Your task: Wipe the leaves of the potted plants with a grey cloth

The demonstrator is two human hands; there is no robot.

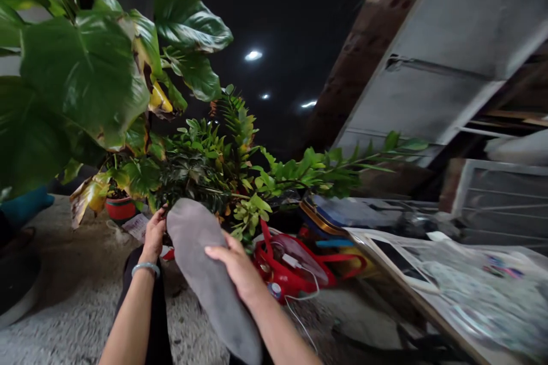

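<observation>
A long grey insole, rounded at its upper end, slants down toward my lap. My right hand grips its right edge, thumb lying on the upper face and the other fingers mostly hidden behind it. My left hand, with a pale bangle at the wrist, is just left of the insole's top end. Its fingers are drawn together against or near a dark bit at the plant's edge; what they hold, if anything, I cannot make out.
Leafy potted plants spread ahead, one in a red and green pot. A red bag with a white cable stands to the right. Farther right, a table bears a white tablet and plastic-wrapped items.
</observation>
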